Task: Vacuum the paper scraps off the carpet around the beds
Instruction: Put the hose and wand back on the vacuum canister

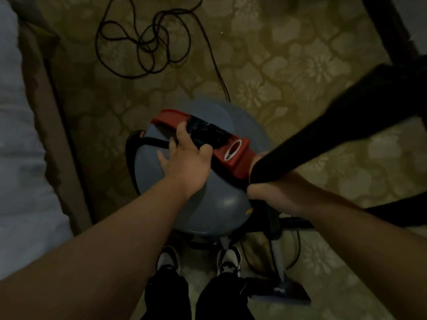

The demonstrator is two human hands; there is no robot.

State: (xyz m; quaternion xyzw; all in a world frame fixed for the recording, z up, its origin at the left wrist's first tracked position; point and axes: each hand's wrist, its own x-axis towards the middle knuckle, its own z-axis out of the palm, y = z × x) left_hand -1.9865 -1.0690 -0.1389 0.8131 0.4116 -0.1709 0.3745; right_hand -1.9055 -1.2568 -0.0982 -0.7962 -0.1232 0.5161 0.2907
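Vacuum gripped beside the bed
Just past the shoes the vacuum stood on carpet; left hand curled round its handle, right hand wrapped round the hose at its right; cord coiled beyond it.

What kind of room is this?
Probably a bedroom, maybe in a hotel: a white-sheeted bed at the left, flower-patterned carpet underfoot, and a grey canister vacuum cleaner for cleaning it.

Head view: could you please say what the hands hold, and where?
Left hand grips the vacuum's red handle at its black-wrapped middle; right hand holds the black hose near its end.
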